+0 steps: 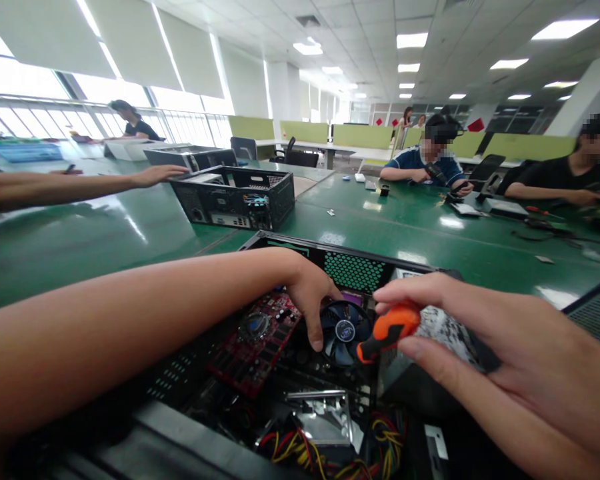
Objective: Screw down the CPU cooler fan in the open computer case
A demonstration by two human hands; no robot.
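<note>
No text can be read anywhere (the fan point(345, 330) hub sticker is blurred).

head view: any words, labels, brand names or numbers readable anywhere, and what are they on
None can be read.
Fan hub sticker: a round mark, too blurred to read.
Red circuit board: markings too small.
Rear ports of the second computer case: no legible lettering.
Screwdriver handle in the right hand: no text visible.

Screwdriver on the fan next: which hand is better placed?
Right, probably. The right hand already grips the orange screwdriver just beside the fan, while the left hand's fingers rest on the fan's edge, holding nothing.
</note>
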